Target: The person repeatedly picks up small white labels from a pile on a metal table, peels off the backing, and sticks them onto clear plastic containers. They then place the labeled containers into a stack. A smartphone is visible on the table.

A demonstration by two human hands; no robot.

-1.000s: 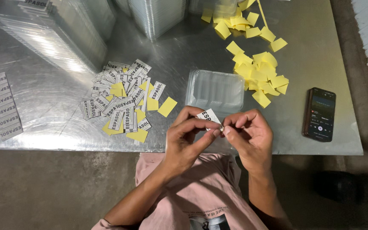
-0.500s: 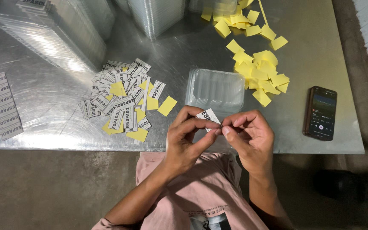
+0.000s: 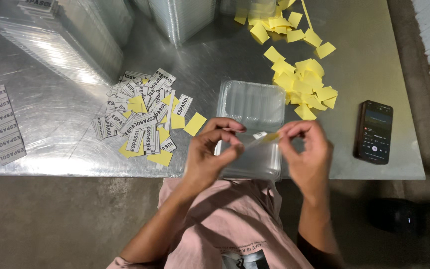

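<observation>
Fingertips of two hands meet over the near edge of a metal table (image 3: pixel 364 60). One small sticker (image 3: pixel 260 135), white with dark print, sits between them on a strip of yellow backing paper (image 3: pixel 270 137); the strip is narrow, slightly blurred, and tilted up toward 2 o'clock. The left hand (image 3: pixel 210 154) has thumb and forefinger pressed together on the sticker's left end, the remaining fingers curled above. The right hand (image 3: pixel 307 152) pinches the yellow strip's right end with thumb and forefinger closed on it, knuckles facing up, wrist dropping toward 6 o'clock.

Directly beneath the hands lies one clear plastic clamshell box (image 3: pixel 252 104), closed and flat, its near edge overhanging the table's edge. At 9 o'clock from the hands is one loose pile of printed white labels (image 3: pixel 140 112) mixed with several yellow squares. At 1 o'clock is one scatter of peeled yellow backing pieces (image 3: pixel 302 82), too many and too overlapped to count. One dark phone (image 3: pixel 373 131), screen lit, lies at 3 o'clock. One column of five labels (image 3: pixel 2 124) rests at the far left. Stacks of clear plastic containers (image 3: pixel 70 35) occupy 11 o'clock. Pink clothing (image 3: pixel 225 224) fills 6 o'clock.
</observation>
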